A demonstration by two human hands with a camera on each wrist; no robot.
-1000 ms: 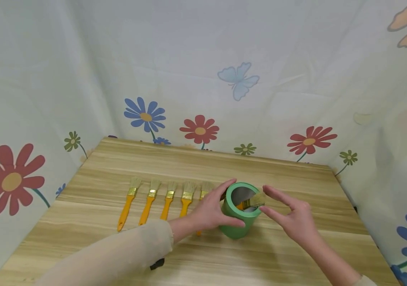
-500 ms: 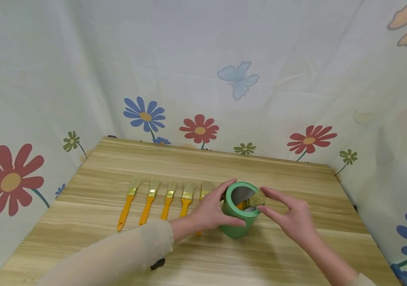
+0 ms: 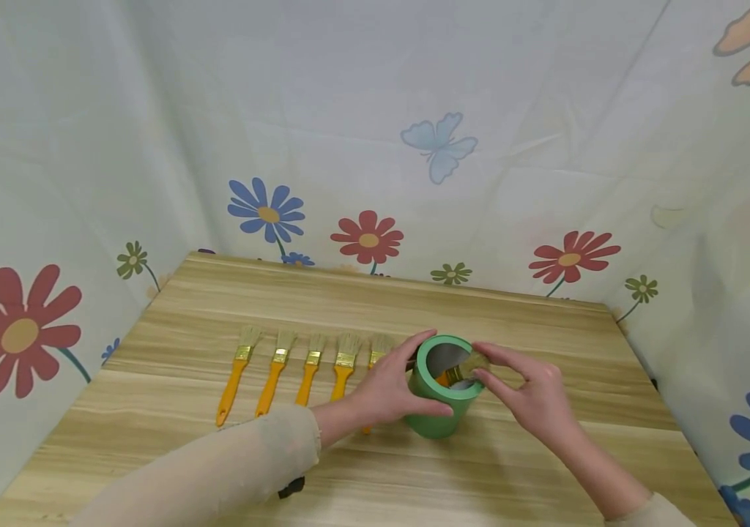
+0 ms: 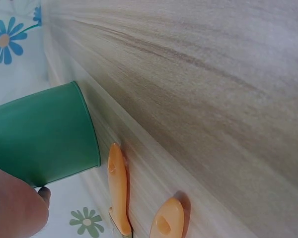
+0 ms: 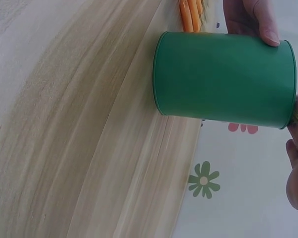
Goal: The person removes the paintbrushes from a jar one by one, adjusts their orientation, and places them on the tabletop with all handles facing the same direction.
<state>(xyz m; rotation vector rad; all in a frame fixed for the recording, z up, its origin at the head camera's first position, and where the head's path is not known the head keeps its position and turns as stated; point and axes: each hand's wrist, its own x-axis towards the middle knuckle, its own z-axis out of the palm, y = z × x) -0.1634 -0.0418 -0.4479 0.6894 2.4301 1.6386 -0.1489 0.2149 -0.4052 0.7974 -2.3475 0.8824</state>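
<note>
A green can (image 3: 433,426) stands on the wooden table, its dark interior showing from above. My left hand (image 3: 388,384) grips it from the left, thumb on the near side and fingers around the far side. Inside leans a paintbrush (image 3: 455,376), bristles up at the right part of the rim and orange handle down in the can. Thumb and fingers of my right hand (image 3: 538,394) pinch the bristles. The right wrist view has the can (image 5: 223,79) from the side, with the brush mostly hidden in it.
Several more paintbrushes lie in a row left of the can, bristles away from me, among them the leftmost brush (image 3: 233,384). My left arm covers some handles. A flower-print cloth (image 3: 322,110) hangs behind and beside the wooden table (image 3: 520,468).
My right hand has moved slightly left, and its fingers have closed in on the bristles at the rim. The left hand and the can have stayed in place.
</note>
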